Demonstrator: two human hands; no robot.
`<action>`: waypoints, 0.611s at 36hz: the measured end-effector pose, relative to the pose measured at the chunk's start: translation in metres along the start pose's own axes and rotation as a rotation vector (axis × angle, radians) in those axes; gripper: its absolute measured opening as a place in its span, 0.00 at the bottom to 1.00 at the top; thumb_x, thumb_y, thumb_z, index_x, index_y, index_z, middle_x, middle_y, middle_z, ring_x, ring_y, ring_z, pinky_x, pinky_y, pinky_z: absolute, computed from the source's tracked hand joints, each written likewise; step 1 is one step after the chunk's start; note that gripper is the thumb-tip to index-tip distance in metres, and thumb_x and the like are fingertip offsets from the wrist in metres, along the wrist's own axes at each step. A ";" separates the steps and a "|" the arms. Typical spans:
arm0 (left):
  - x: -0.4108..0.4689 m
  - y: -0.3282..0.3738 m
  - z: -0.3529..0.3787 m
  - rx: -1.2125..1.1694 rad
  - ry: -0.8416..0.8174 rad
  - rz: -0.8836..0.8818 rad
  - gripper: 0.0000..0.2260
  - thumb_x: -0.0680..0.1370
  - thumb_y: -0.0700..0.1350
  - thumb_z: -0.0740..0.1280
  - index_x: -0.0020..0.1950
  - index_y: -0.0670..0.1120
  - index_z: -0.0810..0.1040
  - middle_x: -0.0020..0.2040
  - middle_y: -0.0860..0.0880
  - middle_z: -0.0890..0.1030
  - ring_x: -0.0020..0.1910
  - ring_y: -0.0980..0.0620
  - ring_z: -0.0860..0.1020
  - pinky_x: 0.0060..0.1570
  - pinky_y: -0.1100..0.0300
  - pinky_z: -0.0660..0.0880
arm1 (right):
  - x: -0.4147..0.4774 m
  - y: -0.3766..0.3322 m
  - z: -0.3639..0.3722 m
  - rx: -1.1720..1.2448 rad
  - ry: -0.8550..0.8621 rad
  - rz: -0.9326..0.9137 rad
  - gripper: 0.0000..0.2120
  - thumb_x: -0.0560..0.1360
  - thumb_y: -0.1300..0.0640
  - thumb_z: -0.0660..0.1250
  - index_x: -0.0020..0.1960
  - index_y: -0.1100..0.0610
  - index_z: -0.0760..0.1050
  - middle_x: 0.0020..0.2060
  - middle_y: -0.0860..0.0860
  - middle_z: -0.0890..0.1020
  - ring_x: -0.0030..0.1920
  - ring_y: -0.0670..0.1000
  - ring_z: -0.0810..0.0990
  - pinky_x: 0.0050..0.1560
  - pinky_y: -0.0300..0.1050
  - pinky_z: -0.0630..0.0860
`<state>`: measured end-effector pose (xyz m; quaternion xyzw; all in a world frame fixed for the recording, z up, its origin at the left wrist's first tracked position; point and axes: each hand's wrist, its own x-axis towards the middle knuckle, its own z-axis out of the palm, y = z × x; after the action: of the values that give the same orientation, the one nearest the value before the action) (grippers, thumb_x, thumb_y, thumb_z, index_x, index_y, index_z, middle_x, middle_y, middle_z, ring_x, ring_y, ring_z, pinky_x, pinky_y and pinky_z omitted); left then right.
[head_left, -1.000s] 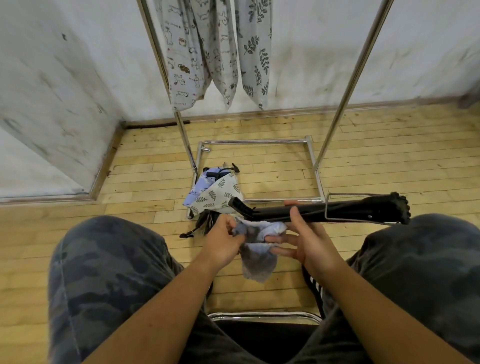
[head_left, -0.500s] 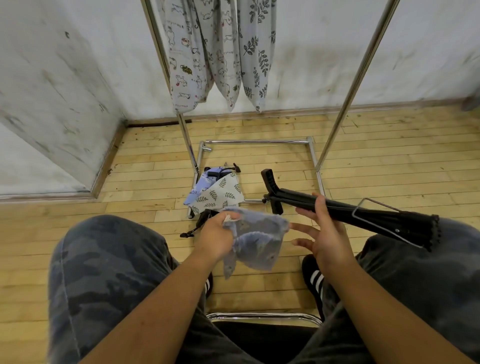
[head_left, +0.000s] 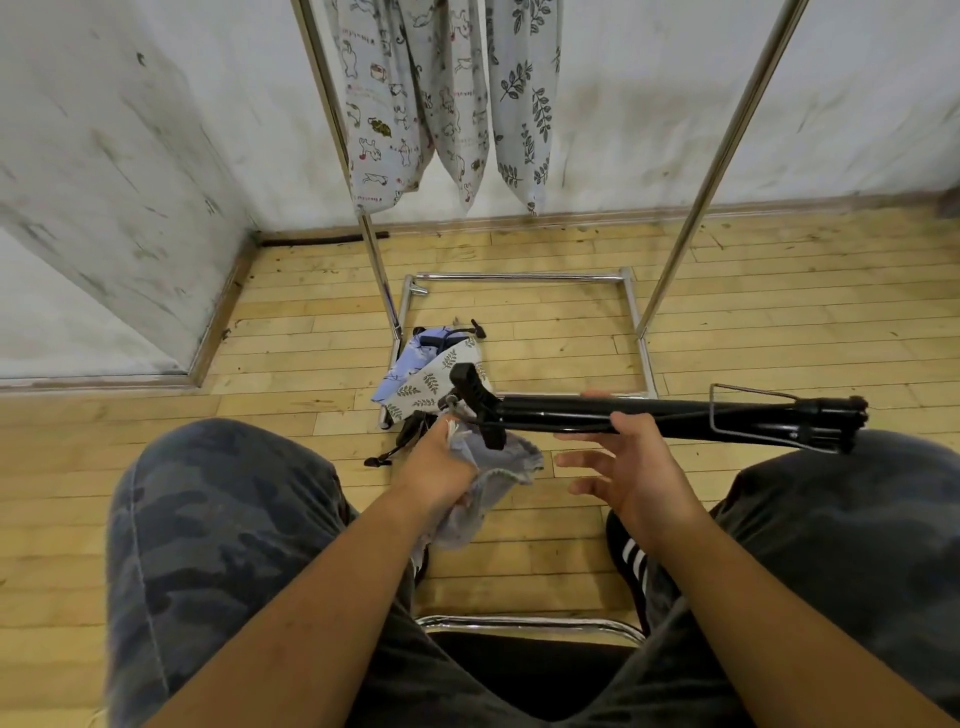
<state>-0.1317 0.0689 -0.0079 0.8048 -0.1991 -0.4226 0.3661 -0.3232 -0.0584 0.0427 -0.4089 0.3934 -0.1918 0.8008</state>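
No word or number can be read clearly. The hanging cloth (head_left: 382, 104) with small animal drawings has short lines of tiny lettering between the drawings, but they are too blurred to make out. The black shoe (head_left: 631, 560) shows three white stripes on its side, and no name can be seen beside them
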 end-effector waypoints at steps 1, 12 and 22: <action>0.000 0.001 -0.001 -0.014 -0.005 -0.011 0.30 0.79 0.32 0.59 0.73 0.61 0.66 0.26 0.54 0.76 0.25 0.55 0.68 0.28 0.58 0.67 | 0.000 0.001 0.001 -0.015 -0.015 0.005 0.15 0.80 0.51 0.60 0.60 0.56 0.80 0.54 0.61 0.85 0.46 0.60 0.82 0.41 0.52 0.74; -0.017 0.022 -0.004 -0.205 -0.080 0.100 0.13 0.82 0.39 0.64 0.56 0.57 0.79 0.33 0.53 0.78 0.31 0.56 0.72 0.31 0.61 0.72 | 0.002 0.003 -0.004 -0.156 0.051 0.006 0.13 0.78 0.57 0.62 0.57 0.57 0.82 0.48 0.57 0.86 0.46 0.59 0.85 0.44 0.57 0.76; -0.024 0.027 -0.001 -0.157 -0.195 0.125 0.37 0.75 0.26 0.62 0.73 0.63 0.68 0.54 0.49 0.79 0.26 0.60 0.74 0.29 0.60 0.71 | 0.006 -0.002 -0.010 -0.076 0.256 -0.047 0.11 0.76 0.67 0.62 0.46 0.57 0.83 0.47 0.55 0.85 0.57 0.61 0.83 0.56 0.62 0.82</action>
<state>-0.1450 0.0670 0.0258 0.7146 -0.2499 -0.4896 0.4326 -0.3267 -0.0683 0.0378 -0.4202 0.4897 -0.2459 0.7233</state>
